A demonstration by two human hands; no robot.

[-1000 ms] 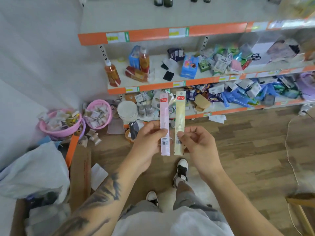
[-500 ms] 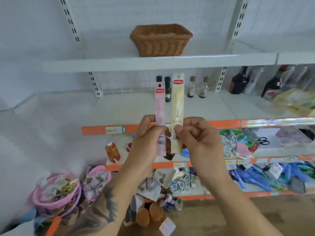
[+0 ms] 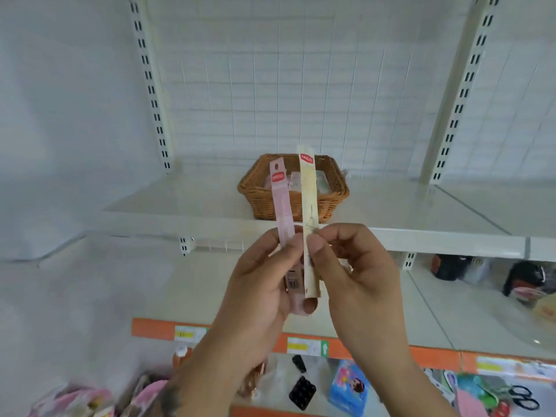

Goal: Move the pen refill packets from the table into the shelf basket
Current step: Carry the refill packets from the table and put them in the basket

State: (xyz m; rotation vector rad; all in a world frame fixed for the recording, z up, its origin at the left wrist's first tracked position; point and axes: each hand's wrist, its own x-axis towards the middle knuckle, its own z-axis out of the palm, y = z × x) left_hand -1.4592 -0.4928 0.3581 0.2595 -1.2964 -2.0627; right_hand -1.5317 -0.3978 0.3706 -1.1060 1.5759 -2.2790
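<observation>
Packets: pink [image 3: 282, 203] in left hand [image 3: 258, 284], cream [image 3: 308, 206] in right hand [image 3: 358, 272], both pinched low. Look light & bendy; hold near middle.

Probably a shop: price-tagged shelving [image 3: 301, 346] stocked with goods [image 3: 349, 386].

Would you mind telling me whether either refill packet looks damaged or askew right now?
No damage is visible. The pink packet, in the left hand, leans slightly left, while the cream packet, in the right hand, stands nearly upright before the wicker basket.
</observation>
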